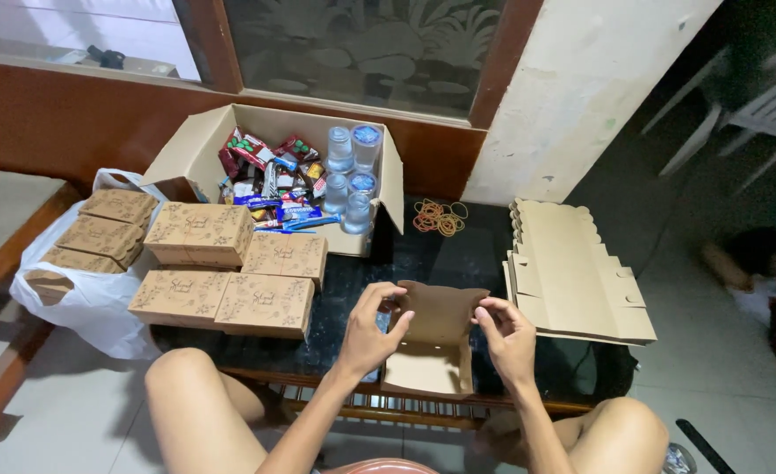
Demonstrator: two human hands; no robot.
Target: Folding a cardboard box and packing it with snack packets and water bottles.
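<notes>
I hold a half-folded brown cardboard box [434, 338] over the near edge of a dark glass table [458, 254]. My left hand [372, 329] grips its left wall, fingers curled over the top corner. Its right wall is pinched at the top edge by my right hand [504, 333]. The box's back flap stands upright and its floor lies flat toward me.
A stack of flat unfolded boxes [572, 272] lies to the right. Several closed printed boxes [230, 276] sit to the left, more in a white plastic bag [89, 290]. A big open carton [274, 167] holds snack packets and water cups [353, 175]. Rubber bands [439, 217] lie behind. My knees are below.
</notes>
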